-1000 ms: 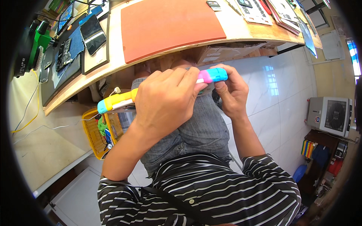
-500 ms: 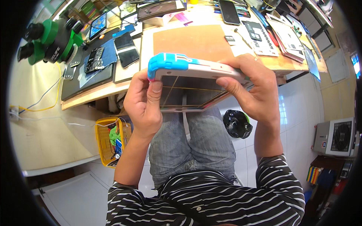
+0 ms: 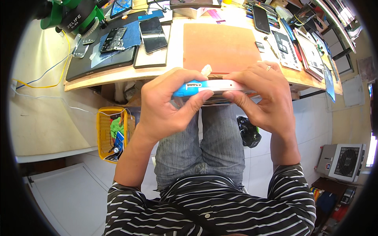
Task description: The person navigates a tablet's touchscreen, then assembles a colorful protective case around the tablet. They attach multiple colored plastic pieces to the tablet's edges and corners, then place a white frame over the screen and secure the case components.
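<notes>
A tablet in a thick blue and white case (image 3: 222, 85) is held edge-on above my lap, so its screen is hidden. My left hand (image 3: 167, 104) is closed on the blue end, thumb on the near side and fingers over the top. At the other end my right hand (image 3: 265, 94), with a ring on one finger, pinches the white edge between thumb and fingers. Cut-outs show in the blue part of the case. A small pale piece (image 3: 206, 70) sticks up behind the edge; I cannot tell what it is.
Ahead is a wooden workbench with an orange mat (image 3: 220, 45). Phones (image 3: 153, 37), an opened device (image 3: 113, 39) and a green microscope (image 3: 75, 17) occupy its left; another phone (image 3: 261, 19) lies right. Below are a yellow basket (image 3: 103, 133) and a black bin bag (image 3: 249, 133).
The tablet has turned from showing its dark screen to edge-on. My left hand has shifted from the corner over the blue end. The view has moved, so the bench appears further right.
</notes>
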A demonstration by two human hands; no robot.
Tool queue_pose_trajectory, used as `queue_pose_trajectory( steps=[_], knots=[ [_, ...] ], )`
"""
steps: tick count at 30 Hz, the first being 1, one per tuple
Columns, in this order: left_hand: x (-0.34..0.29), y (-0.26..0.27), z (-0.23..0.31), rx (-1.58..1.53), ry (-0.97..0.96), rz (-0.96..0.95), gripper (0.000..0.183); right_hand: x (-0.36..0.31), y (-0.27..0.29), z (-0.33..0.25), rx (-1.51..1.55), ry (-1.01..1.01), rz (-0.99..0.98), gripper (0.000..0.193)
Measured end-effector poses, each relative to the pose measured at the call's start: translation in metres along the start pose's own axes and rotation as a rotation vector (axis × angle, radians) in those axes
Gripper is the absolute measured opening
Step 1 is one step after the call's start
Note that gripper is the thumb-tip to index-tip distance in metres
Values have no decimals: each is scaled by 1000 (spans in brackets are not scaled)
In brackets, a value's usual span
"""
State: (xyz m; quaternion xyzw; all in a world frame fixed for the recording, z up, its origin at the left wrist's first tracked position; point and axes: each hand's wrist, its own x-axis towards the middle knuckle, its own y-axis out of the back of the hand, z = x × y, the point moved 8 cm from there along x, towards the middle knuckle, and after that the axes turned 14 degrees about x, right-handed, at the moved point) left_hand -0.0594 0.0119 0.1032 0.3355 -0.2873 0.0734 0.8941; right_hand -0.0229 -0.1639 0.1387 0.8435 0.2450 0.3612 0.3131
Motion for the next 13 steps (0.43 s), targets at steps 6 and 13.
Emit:
queue_pose_trajectory(
  steps=[6, 13],
  knots=[
    [1, -4, 2, 17, 64, -33, 24, -6, 1, 9, 7, -85, 4, 29],
    [20, 5, 45, 689, -232, -35, 35, -28, 22, 43, 306, -84, 150, 38]
  ],
)
